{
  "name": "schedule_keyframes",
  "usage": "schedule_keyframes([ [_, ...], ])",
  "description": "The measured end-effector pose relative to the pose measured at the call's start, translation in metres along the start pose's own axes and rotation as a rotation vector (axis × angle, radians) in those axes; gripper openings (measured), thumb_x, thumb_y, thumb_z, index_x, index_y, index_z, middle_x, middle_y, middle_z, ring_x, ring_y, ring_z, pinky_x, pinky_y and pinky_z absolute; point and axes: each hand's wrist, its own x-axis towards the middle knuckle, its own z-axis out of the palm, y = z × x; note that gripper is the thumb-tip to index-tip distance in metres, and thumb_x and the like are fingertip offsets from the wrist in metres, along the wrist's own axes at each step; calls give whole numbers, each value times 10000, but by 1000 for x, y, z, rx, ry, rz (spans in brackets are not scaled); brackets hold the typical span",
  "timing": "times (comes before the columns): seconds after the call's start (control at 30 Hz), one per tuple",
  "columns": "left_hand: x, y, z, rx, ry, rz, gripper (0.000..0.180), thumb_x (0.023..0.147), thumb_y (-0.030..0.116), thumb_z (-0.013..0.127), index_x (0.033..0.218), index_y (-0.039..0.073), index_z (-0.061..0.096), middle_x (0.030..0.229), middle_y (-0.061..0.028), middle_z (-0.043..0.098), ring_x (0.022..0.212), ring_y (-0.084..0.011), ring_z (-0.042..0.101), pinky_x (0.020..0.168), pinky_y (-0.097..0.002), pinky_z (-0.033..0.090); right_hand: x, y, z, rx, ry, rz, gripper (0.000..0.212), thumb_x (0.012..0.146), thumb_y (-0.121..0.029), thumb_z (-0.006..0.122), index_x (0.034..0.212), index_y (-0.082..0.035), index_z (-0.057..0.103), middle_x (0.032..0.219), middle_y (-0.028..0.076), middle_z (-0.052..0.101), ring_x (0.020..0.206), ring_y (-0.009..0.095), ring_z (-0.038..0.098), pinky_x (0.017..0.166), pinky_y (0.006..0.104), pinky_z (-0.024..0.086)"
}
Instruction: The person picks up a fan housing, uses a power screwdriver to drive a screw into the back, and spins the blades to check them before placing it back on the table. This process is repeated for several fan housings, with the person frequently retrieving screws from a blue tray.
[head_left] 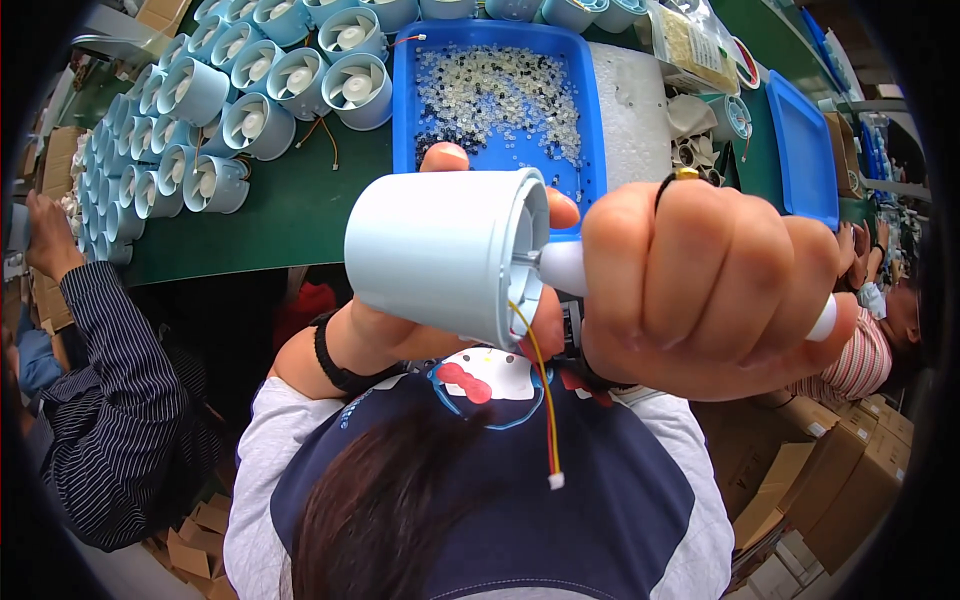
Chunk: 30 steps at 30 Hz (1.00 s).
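Head view, hands: At a crowded bench, the left hand (385, 325) is wrapped around a pale-blue fan housing (430, 250) while the right hand (715, 285) makes a fist around a white-handled screwdriver (565, 268).
Fan housing: Tipped on its side in front of the person's chest, near the bench edge — its mouth faces the right hand, and the screwdriver's metal shaft points into it. A red-and-yellow lead (548, 400) hangs from the rim, ending in a white connector (556, 481).
Green workbench (300, 225): Rows of pale-blue fan units (258, 125) crowd the left and far side. Beyond the hands sits a blue tray (402, 110) of small clear and black pieces (500, 90), with a white foam sheet (630, 100) just beside it and a second blue tray (803, 150) farther right.
Room: A co-worker in a pinstriped sleeve (120, 360) sits at left, another in a striped top (855, 360) at right; cardboard boxes (850, 470) stack below.
Hidden: The screwdriver's tip is lost inside the housing — whether it touches a screw cannot be told. The fist covers mid-handle; the fisheye rim crops both co-workers.
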Motion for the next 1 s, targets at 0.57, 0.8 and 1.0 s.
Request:
schedule_keyframes([
  [0.57, 12, 14, 58, 326, 392, 49, 534, 778, 170, 557, 1247, 120, 306, 1266, -221, 350, 1042, -322, 487, 713, -389, 481, 13, 0, -2, 234, -332, -73, 300, 818, -124, 338, 519, -109, 337, 469, 16, 400, 389, 84, 345, 403, 182, 290],
  [0.8, 14, 27, 51, 562, 424, 37, 624, 763, 275, 606, 1261, 89, 279, 1237, -198, 384, 1064, -294, 469, 787, -389, 454, 11, -2, 0, 190, -45, -77, 346, 862, -303, 450, 635, -42, 462, 600, 29, 449, 453, 96, 357, 426, 184, 306],
  [1.0, 12, 36, 43, 755, 449, 64, 704, 752, 350, 642, 1271, 67, 260, 1217, -182, 408, 1080, -273, 456, 840, -388, 434, 0, -11, -26, -1429, -423, -15, 678, 556, -344, 779, 1075, 2, 513, 928, 129, 581, 748, 240, 593, 623, 270, 479],
])
